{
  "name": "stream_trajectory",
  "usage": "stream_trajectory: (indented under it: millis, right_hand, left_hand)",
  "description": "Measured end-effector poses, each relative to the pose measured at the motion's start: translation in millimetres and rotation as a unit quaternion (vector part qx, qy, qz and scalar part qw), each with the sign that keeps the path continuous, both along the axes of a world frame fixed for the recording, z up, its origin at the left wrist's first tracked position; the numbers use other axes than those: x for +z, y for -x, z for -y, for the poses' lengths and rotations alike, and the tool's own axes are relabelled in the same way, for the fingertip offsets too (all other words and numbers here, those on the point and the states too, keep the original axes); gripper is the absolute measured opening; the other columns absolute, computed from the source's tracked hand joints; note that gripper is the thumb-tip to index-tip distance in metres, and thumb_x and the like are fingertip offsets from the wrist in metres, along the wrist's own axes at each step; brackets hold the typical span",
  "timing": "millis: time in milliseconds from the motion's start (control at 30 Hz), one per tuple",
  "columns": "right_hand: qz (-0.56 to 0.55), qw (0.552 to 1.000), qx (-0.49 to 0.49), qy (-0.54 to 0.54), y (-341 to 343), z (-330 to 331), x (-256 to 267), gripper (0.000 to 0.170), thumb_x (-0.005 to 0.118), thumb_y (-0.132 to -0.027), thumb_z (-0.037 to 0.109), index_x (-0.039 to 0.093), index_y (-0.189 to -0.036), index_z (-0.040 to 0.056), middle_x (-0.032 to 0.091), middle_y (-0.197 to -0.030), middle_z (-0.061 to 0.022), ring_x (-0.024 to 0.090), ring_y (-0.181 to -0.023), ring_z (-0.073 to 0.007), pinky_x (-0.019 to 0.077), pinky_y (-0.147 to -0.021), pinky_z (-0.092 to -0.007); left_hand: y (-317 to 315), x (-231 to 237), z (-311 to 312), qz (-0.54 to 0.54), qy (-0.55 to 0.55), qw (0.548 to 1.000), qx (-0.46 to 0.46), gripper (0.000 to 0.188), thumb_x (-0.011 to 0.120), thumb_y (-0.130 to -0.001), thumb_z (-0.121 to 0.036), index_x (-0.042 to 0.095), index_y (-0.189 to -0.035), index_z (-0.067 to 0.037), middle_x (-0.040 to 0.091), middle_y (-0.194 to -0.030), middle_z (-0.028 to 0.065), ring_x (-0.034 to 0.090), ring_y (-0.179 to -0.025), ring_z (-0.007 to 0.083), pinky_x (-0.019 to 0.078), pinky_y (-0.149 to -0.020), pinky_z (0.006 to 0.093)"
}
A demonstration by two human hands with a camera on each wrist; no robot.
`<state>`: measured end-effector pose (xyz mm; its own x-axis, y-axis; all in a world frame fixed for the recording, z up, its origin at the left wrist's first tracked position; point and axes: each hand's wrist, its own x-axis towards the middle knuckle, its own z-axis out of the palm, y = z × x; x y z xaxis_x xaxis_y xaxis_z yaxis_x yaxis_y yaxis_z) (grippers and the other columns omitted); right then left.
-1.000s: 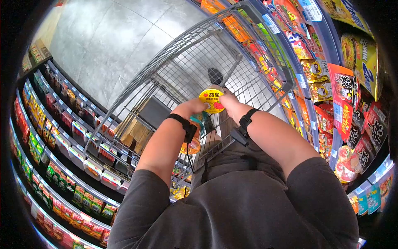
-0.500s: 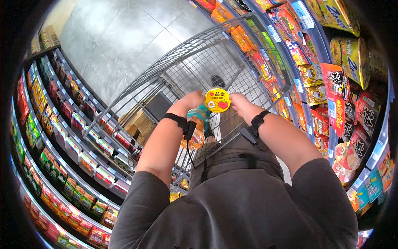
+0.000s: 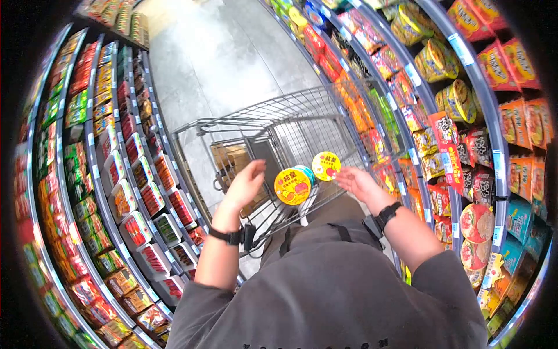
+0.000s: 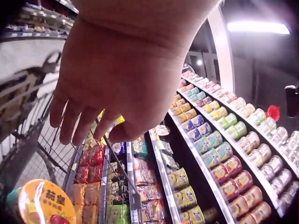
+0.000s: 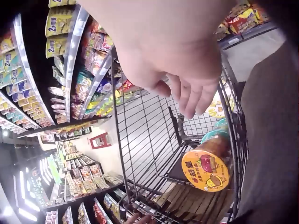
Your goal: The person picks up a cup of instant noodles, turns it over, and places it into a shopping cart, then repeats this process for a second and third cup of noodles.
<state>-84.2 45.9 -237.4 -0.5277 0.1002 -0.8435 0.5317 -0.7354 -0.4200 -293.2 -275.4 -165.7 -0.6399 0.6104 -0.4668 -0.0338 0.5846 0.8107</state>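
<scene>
In the head view, two instant noodle cups lie at the near end of the shopping cart [image 3: 279,139]. The left one, with an orange lid [image 3: 293,187], has a teal side. The other has a yellow lid [image 3: 326,166]. My left hand [image 3: 249,181] hovers to their left, palm showing, fingers relaxed and holding nothing. Fingertips of my right hand [image 3: 363,183] are right at the yellow lid's edge, loosely extended. In the right wrist view, the orange-lidded cup [image 5: 205,170] lies on its side, and the yellow lid is partly hidden behind my fingers.
A brown cardboard box [image 3: 235,160] sits in the cart's left part. Shelves of packaged food [image 3: 116,192] line the left, and shelves of noodle packs and cups [image 3: 442,139] rise close on the right. Grey tiled floor [image 3: 226,64] stretches ahead.
My hands have moved apart from the yellow-lidded cup they were at; the left went further left. The orange lid now shows fully. The head view has turned, and the cart sits lower in it.
</scene>
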Motion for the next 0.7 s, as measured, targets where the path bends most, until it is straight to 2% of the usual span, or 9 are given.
stream_trajectory:
  millis: [133, 167, 200, 367, 467, 500, 600, 700]
  right_hand:
    - [-0.022, 1.000, -0.020, -0.001, -35.9, 15.2, 20.9, 0.033, 0.054, -0.097, 0.016, 0.055, -0.127, 0.0011, 0.066, -0.125, -0.0167, 0.064, -0.116, -0.0282, 0.0502, -0.100, -0.0419]
    - [-0.036, 0.999, -0.014, -0.009, -45.6, 17.9, 26.1, 0.033, 0.054, -0.097, 0.016, 0.055, -0.127, 0.0011, 0.066, -0.125, -0.0167, 0.064, -0.116, -0.0282, 0.0502, -0.100, -0.0419]
    - [-0.030, 0.999, -0.034, -0.011, -55.2, 20.4, 31.4, 0.034, 0.053, -0.097, 0.015, 0.056, -0.128, 0.0010, 0.066, -0.125, -0.0170, 0.064, -0.117, -0.0288, 0.0501, -0.100, -0.0426]
    - [-0.023, 0.994, -0.108, -0.022, -118.2, 32.4, 41.5, 0.031, 0.052, -0.097, 0.015, 0.057, -0.125, 0.0017, 0.066, -0.124, -0.0168, 0.064, -0.116, -0.0295, 0.0503, -0.100, -0.0436]
    - [-0.017, 0.990, -0.138, -0.035, -160.6, 47.5, 56.7, 0.032, 0.052, -0.097, 0.014, 0.056, -0.126, 0.0020, 0.066, -0.122, -0.0159, 0.064, -0.115, -0.0288, 0.0513, -0.098, -0.0429]
    - [-0.012, 0.988, -0.148, -0.042, -176.2, 52.3, 57.5, 0.031, 0.052, -0.097, 0.014, 0.057, -0.125, 0.0027, 0.066, -0.121, -0.0153, 0.065, -0.114, -0.0287, 0.0522, -0.097, -0.0421]
    - [-0.007, 0.982, -0.180, -0.061, -217.0, 69.4, 72.1, 0.029, 0.052, -0.098, 0.015, 0.058, -0.124, 0.0035, 0.065, -0.123, -0.0154, 0.064, -0.115, -0.0292, 0.0522, -0.097, -0.0420]
    - [-0.009, 0.973, -0.215, -0.084, -250.2, 84.4, 93.3, 0.028, 0.052, -0.099, 0.015, 0.058, -0.124, 0.0039, 0.064, -0.126, -0.0161, 0.064, -0.116, -0.0300, 0.0520, -0.098, -0.0429]
  left_hand:
    - [-42.0, 38.4, 78.6, 0.006, 0.010, 1.000, 0.022, 0.041, 0.055, -0.099, -0.009, 0.054, -0.139, 0.000, 0.066, -0.130, 0.0186, 0.063, -0.122, 0.0257, 0.0499, -0.103, 0.0361]
    - [-50.2, 42.4, 97.0, 0.013, -0.002, 1.000, 0.026, 0.042, 0.056, -0.099, -0.011, 0.054, -0.139, -0.001, 0.067, -0.128, 0.0174, 0.065, -0.118, 0.0248, 0.0507, -0.101, 0.0359]
    - [-57.8, 33.1, 118.8, -0.031, -0.001, 0.999, 0.019, 0.039, 0.058, -0.100, -0.010, 0.055, -0.139, -0.003, 0.068, -0.125, 0.0107, 0.065, -0.110, 0.0190, 0.0509, -0.097, 0.0328]
    - [-81.5, 36.6, 173.8, -0.001, -0.001, 0.998, 0.056, 0.042, 0.057, -0.099, -0.009, 0.054, -0.140, -0.003, 0.068, -0.126, 0.0118, 0.065, -0.112, 0.0205, 0.0507, -0.096, 0.0327]
    - [-87.6, 29.8, 179.4, -0.003, -0.004, 0.999, 0.043, 0.043, 0.056, -0.098, -0.010, 0.054, -0.140, -0.002, 0.068, -0.126, 0.0120, 0.065, -0.112, 0.0208, 0.0505, -0.096, 0.0329]
    - [-87.5, 10.5, 182.5, -0.004, -0.029, 0.999, 0.042, 0.043, 0.057, -0.098, -0.013, 0.055, -0.140, -0.004, 0.069, -0.126, 0.0131, 0.067, -0.105, 0.0209, 0.0530, -0.089, 0.0335]
    - [-87.6, -4.5, 166.9, -0.016, -0.047, 0.999, -0.009, 0.043, 0.058, -0.098, -0.013, 0.055, -0.139, -0.004, 0.069, -0.126, 0.0131, 0.067, -0.105, 0.0211, 0.0534, -0.089, 0.0335]
    - [-94.1, 8.9, 135.9, -0.023, -0.050, 0.997, -0.062, 0.042, 0.058, -0.098, -0.013, 0.055, -0.139, -0.003, 0.069, -0.124, 0.0130, 0.067, -0.107, 0.0213, 0.0537, -0.090, 0.0334]
